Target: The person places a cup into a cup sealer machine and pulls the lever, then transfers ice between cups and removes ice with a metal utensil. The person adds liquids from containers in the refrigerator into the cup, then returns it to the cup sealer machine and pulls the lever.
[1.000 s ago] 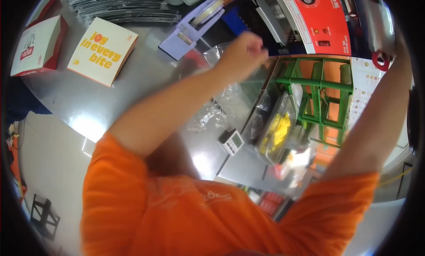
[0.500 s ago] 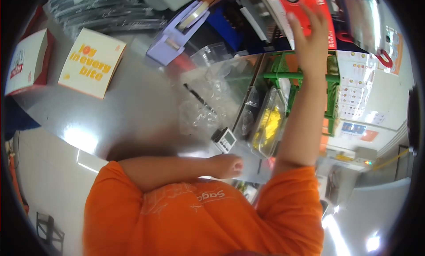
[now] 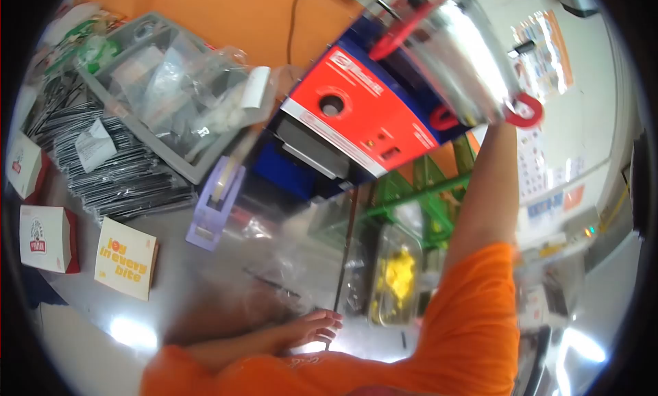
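Note:
My left hand [image 3: 317, 327] is low in the head view over the steel counter [image 3: 205, 286], its fingers spread and nothing in them. A clear bag and a thin dark strip lie just above it. My right arm reaches up to the silver metal container [image 3: 466, 57] with red handles [image 3: 526, 111], on top of the red and blue sealing machine [image 3: 370, 112]. The right hand is hidden behind the container and handle, so its fingers do not show.
Printed boxes [image 3: 125, 259], wrapped black items [image 3: 116, 166] and a grey bin [image 3: 147, 139] are at the left. A purple tape dispenser [image 3: 214, 204] stands beside the machine. Green racks [image 3: 418, 197] and a tray of yellow food [image 3: 396, 279] are at the right.
The view has turned toward the machine and grey bin. My right hand has moved up behind the container, after passing in front of the red panel. My left hand's fingers have opened from a fist.

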